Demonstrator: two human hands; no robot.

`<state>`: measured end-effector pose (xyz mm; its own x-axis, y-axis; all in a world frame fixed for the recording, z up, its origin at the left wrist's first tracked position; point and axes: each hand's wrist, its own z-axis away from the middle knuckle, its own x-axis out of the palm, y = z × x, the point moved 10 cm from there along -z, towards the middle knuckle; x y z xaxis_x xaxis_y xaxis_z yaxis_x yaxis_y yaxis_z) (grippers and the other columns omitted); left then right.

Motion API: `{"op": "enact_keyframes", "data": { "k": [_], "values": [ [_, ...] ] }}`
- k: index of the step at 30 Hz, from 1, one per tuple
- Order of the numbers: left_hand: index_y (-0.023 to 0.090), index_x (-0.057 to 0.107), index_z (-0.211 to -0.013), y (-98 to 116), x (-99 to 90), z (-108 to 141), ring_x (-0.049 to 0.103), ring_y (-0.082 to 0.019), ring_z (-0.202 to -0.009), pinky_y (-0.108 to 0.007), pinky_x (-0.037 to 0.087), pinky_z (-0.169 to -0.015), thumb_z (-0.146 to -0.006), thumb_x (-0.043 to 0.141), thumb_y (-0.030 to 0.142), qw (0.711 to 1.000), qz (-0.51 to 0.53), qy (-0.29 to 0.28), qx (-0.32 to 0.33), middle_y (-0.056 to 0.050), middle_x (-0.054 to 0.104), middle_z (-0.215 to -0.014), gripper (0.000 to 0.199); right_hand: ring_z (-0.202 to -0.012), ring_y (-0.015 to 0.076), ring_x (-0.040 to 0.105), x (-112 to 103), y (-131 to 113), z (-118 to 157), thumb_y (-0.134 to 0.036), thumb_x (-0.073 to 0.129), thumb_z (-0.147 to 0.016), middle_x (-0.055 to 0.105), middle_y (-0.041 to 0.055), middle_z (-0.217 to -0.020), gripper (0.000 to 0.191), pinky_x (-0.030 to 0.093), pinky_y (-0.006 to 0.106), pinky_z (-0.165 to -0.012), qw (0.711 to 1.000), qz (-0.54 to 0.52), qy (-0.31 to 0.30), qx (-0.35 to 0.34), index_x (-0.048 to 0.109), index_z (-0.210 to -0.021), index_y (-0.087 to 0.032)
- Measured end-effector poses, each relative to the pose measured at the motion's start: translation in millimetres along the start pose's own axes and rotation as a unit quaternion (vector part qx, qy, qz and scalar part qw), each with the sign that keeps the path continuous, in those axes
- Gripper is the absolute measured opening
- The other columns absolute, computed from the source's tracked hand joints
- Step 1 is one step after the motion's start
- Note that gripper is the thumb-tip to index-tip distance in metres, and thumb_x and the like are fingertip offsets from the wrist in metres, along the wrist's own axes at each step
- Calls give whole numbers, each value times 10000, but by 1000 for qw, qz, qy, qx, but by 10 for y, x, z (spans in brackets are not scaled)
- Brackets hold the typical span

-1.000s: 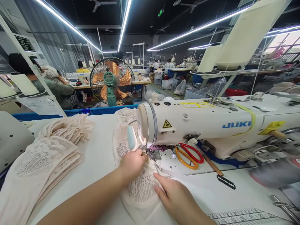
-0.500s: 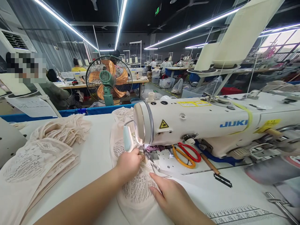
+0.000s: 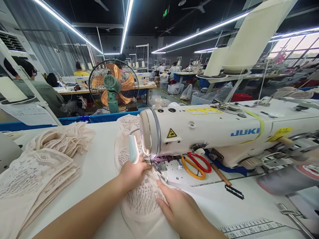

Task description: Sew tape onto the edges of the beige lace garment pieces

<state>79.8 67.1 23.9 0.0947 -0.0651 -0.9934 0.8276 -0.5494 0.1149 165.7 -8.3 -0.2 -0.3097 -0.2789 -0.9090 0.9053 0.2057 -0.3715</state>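
The lace piece [image 3: 143, 199] lies on the table to the left of the sewing machine [image 3: 199, 129], its edge running in under the machine's head; the needle and the stitching point are too crowded to make out. The person's left hand [image 3: 132, 174] rests on the lace close under that head, thumb side toward the needle area; whether its fingertips pinch the cloth cannot be told. The right hand [image 3: 176, 204] is nearer the wearer than the machine, forefinger and thumb spread apart at the lace's right edge, the other fingers hidden beneath. A pale blue guard [image 3: 134, 149] hangs at the machine's left end, covering some lace. Under the machine's arm lie scissors [image 3: 196, 166], their blades hard to see. A stack of lace pieces [image 3: 50, 162], cut off by the frame, sits well left of the machine; the machine's own right end is cropped too.
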Motion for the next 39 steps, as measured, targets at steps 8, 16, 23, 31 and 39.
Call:
{"op": "enact_keyframes", "data": {
  "k": [8, 16, 23, 31, 39],
  "values": [
    [179, 672, -1001, 149, -95, 217, 609, -276, -933, -391, 502, -768, -836, 452, 315, 999, -10, -16, 28, -134, 562, -1190, 307, -849, 292, 671, -69, 33, 1, -243, 394, -872, 733, 98, -932, 461, 476, 350, -661, 1000, 18, 24, -7, 514, -1307, -149],
    [169, 438, -1369, 216, -38, 425, 144, -366, -1388, -592, 180, -1085, -806, 493, 572, 993, -62, -98, 28, -132, 380, -1450, 694, -806, 289, 670, -148, -17, -97, -234, 426, -890, 725, 102, -870, 426, 444, 337, -626, 998, 62, 31, 11, 510, -1302, -168],
    [161, 323, -1428, 82, 39, 470, 92, -394, -1389, -632, 116, -1075, -552, 690, 677, 980, -50, -189, -30, -154, 182, -1516, 1081, -764, 265, 639, -208, -49, 61, -176, 403, -877, 684, 64, -799, 256, 328, 312, -551, 996, 65, 41, -34, 648, -940, -217],
    [156, 275, -1444, -33, 41, 388, 25, -373, -1396, -607, 131, -1084, -514, 744, 620, 977, -43, -205, -40, -153, 88, -1529, 1141, -675, 251, 640, -192, 29, 92, -132, 470, -792, 687, 63, -735, 324, 190, 296, -485, 994, 62, 48, -75, 645, -1036, -253],
    [157, 264, -1449, -193, -51, 311, 33, -371, -1399, -594, 147, -1086, -564, 717, 575, 973, -75, -194, -101, -132, 90, -1538, 1079, -733, 289, 684, -307, -42, -75, -146, 477, -829, 729, 103, -814, 387, 263, 285, -454, 995, 86, -26, -54, 577, -1195, -222]
  ]
}}
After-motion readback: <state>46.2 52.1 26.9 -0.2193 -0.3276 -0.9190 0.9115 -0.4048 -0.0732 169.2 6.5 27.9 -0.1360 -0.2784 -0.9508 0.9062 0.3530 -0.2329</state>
